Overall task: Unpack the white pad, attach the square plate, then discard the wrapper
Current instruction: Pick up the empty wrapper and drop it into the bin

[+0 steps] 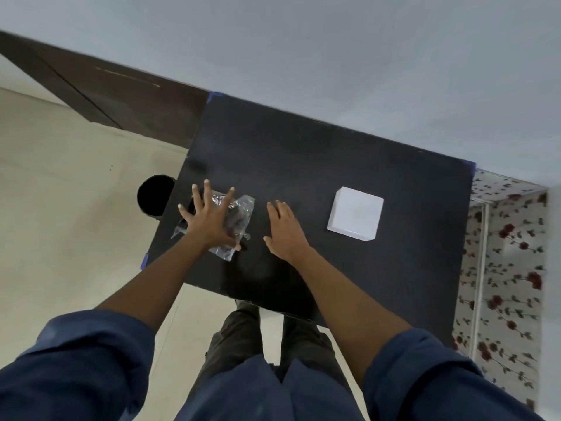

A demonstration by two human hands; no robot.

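A crumpled clear plastic wrapper (239, 212) lies at the left part of the black table (334, 165). My left hand (209, 217) rests flat on top of it with fingers spread wide. My right hand (283, 229) lies flat on the bare table just right of the wrapper, fingers together, holding nothing. A white square piece (355, 213) sits on the table to the right of my right hand, apart from both hands. I cannot tell whether it is the pad, the plate or both joined.
A round black bin (153, 194) stands on the pale floor just past the table's left edge. A grey wall runs behind the table. A floral-patterned surface (504, 268) lies to the right. My legs stand at the table's near edge.
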